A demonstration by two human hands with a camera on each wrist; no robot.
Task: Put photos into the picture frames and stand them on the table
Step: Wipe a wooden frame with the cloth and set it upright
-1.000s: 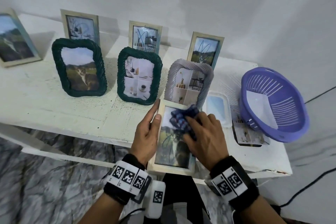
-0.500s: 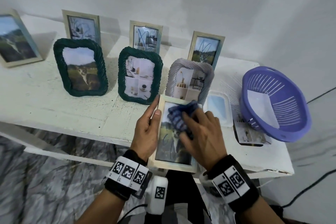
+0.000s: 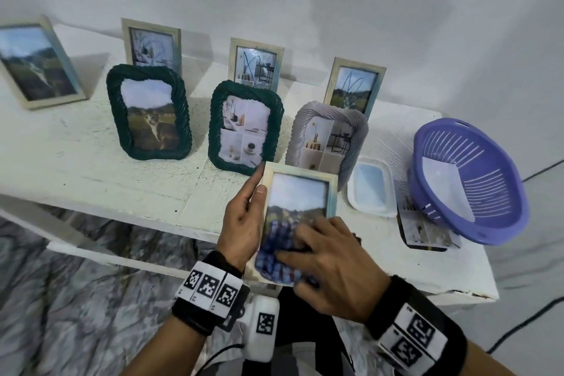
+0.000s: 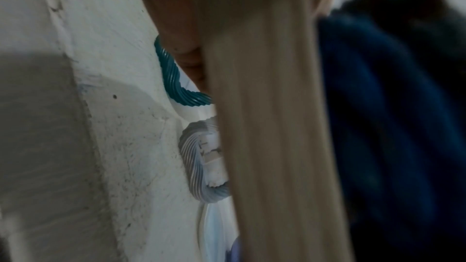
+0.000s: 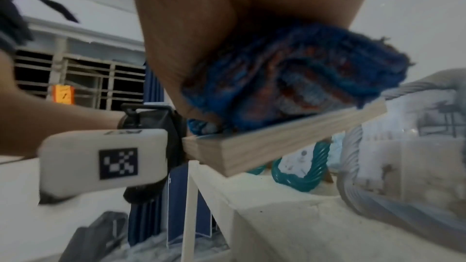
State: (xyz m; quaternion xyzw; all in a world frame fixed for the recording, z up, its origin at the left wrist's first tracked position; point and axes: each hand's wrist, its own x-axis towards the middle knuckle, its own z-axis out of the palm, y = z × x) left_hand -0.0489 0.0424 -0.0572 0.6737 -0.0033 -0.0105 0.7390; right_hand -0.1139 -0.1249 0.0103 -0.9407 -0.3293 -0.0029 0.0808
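A pale wooden picture frame (image 3: 300,178) with a landscape photo is tilted up over the table's front edge (image 3: 183,220). My left hand (image 3: 241,220) grips its left side, thumb on the front rim. My right hand (image 3: 329,256) presses a blue checked cloth (image 3: 276,256) onto the lower part of the glass, fingers spread over it. In the right wrist view the bunched cloth (image 5: 290,87) lies under my palm on the frame's edge (image 5: 264,140). In the left wrist view the blurred frame side (image 4: 272,127) fills the middle.
Several filled frames stand on the white table: two dark green ones (image 3: 149,113) (image 3: 245,130), a grey one (image 3: 328,137) just behind my frame, wooden ones by the wall. A white plastic lid (image 3: 370,186), a purple basket (image 3: 467,180) and loose photos (image 3: 424,230) lie to the right.
My right hand has slid the cloth down the glass from the frame's upper part to its lower part. The left hand keeps its hold on the frame.
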